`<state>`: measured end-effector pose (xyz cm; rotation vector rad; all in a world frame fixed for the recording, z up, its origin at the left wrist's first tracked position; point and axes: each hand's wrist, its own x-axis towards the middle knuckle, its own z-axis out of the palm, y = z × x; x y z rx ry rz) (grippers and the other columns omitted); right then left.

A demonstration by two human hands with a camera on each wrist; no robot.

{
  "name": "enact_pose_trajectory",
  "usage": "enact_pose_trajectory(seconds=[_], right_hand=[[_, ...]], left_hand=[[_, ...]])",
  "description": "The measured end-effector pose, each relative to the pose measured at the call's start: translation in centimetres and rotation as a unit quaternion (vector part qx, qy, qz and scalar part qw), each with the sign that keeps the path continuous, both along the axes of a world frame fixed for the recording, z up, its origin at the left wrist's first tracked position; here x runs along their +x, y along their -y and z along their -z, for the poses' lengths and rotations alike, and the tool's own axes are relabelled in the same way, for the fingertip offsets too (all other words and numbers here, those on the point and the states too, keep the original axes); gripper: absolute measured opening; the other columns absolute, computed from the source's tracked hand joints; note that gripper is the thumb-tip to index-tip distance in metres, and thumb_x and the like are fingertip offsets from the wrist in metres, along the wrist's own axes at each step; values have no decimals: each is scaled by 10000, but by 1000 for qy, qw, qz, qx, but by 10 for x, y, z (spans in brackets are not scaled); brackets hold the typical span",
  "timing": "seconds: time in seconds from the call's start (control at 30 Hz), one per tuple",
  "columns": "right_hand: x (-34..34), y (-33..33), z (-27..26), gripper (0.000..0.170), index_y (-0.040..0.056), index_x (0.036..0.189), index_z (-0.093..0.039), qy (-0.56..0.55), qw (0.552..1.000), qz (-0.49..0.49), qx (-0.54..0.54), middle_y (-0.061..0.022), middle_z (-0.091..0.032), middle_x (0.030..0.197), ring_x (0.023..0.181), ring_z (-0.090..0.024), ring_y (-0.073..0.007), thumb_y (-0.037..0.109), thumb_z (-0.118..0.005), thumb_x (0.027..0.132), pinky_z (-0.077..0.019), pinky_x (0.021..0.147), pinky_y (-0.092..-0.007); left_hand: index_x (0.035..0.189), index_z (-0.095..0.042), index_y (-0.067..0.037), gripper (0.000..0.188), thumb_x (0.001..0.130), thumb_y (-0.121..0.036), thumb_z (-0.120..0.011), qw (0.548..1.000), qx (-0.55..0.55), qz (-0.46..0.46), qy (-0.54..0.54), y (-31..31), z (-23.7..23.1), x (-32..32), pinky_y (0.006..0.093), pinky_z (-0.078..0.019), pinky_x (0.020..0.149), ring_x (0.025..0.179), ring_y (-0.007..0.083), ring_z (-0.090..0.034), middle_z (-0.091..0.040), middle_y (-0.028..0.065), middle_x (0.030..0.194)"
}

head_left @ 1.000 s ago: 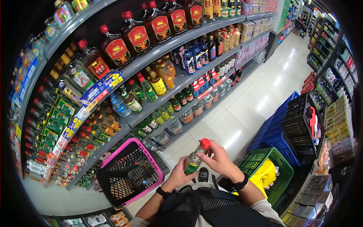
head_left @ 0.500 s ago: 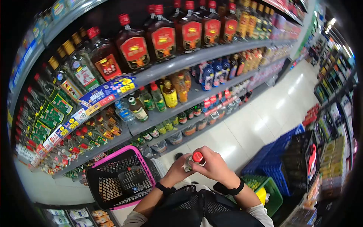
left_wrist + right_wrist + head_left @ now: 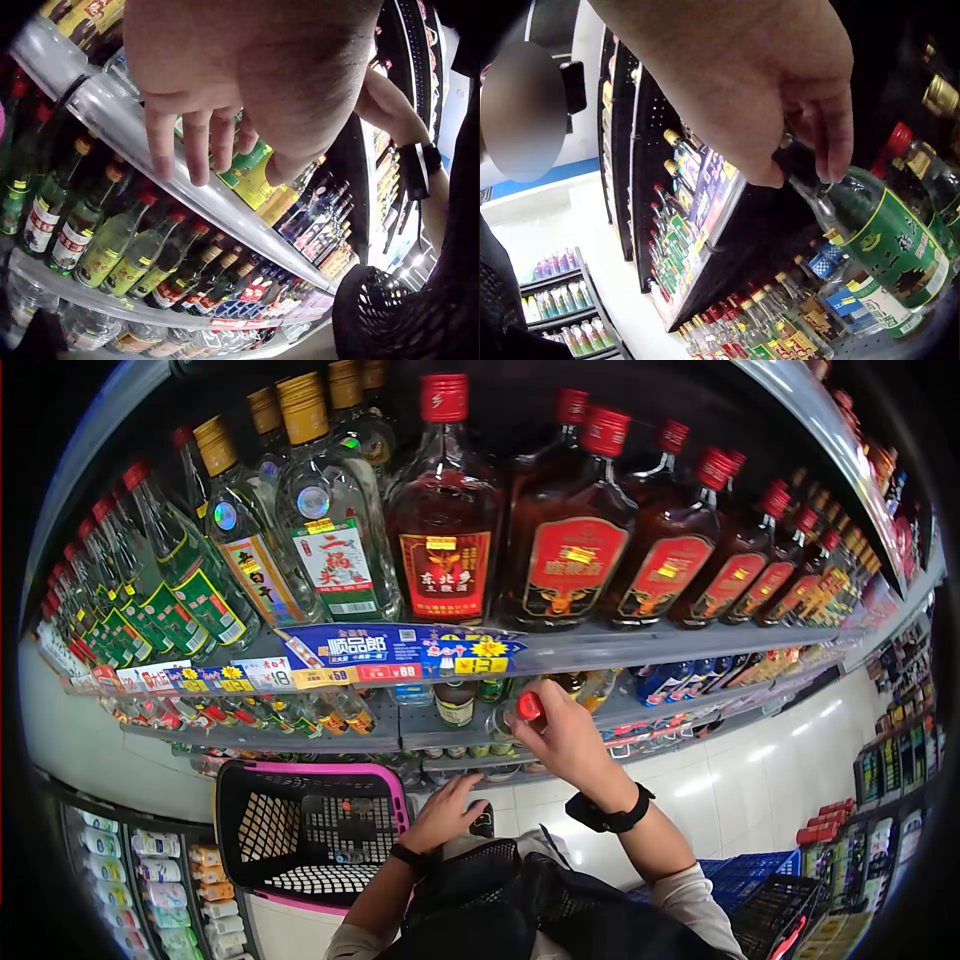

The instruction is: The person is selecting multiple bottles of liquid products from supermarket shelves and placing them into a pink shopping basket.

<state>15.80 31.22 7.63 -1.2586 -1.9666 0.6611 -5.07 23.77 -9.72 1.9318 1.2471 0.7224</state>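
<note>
My right hand (image 3: 575, 745) holds a glass bottle by its neck, its red cap (image 3: 530, 707) showing at the lower shelf's edge in the head view. Seen from the right wrist, the hand (image 3: 757, 82) has its fingers and thumb around the neck of the clear bottle with a green label (image 3: 900, 247), which is tilted beside a white-labelled bottle (image 3: 881, 304). The left hand (image 3: 447, 815) holds nothing, fingers spread, just right of the basket. In the left wrist view that hand (image 3: 225, 82) hangs palm-side in front of a shelf edge (image 3: 135, 135).
A black basket with a pink rim (image 3: 402, 800) stands at lower left with an item inside. The upper shelf edge (image 3: 620, 650) runs above the right hand, carrying large red-labelled bottles (image 3: 575, 560). Blue crates (image 3: 735, 875) stand at lower right, with tiled floor (image 3: 700, 780) behind.
The left hand has let go of the bottle and moved down and left. The right hand has carried the bottle up to the lower shelf. The head view has turned left, closer to the shelves.
</note>
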Motion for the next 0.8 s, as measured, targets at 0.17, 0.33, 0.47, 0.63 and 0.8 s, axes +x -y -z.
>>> enact_pose_trajectory(seconds=[0.17, 0.33, 0.47, 0.63, 0.8], right_hand=[[-8, -15, 11, 315, 20, 1012, -478, 64, 997, -15, 48, -196, -582, 874, 771, -602, -405, 164, -683, 823, -490, 633, -451], [-7, -17, 17, 345, 20, 1056, -521, 60, 996, -23, 64, -185, -628, 835, 735, -645, -369, 163, -727, 819, -514, 608, -391], [-7, -20, 30, 348, 20, 1075, -517, 78, 995, -38, 56, -193, -635, 842, 743, -647, -373, 153, -718, 825, -514, 609, -393], [-9, -32, 45, 282, 7, 1056, -505, 68, 996, -53, 30, -224, -619, 837, 750, -615, -412, 151, -649, 861, -485, 607, -475], [-12, -44, 52, 285, -24, 1029, -512, 120, 992, -34, 25, -256, -614, 831, 715, -604, -444, 151, -652, 852, -478, 590, -507]], left_hand=[[1214, -522, -40, 393, 885, -230, -620, 998, -47, -10, 45, -10, -4, 2, 412, -486, 862, 1034, 355, -595, -613, 168, 1086], [1164, -558, -35, 333, 892, -222, -598, 1000, -27, -5, 11, -21, 10, 0, 413, -489, 851, 1015, 358, -600, -615, 165, 1090], [1128, -577, -35, 297, 888, -209, -599, 999, -37, -19, 24, -21, 7, 1, 413, -495, 833, 989, 358, -609, -618, 165, 1093], [1116, -583, -33, 287, 888, -207, -601, 997, -42, -50, 34, -10, 10, -3, 410, -505, 806, 960, 356, -621, -627, 167, 1085], [1109, -588, -28, 283, 892, -208, -600, 997, -45, -57, 33, 0, 18, -8, 405, -508, 797, 947, 354, -626, -633, 169, 1066]])
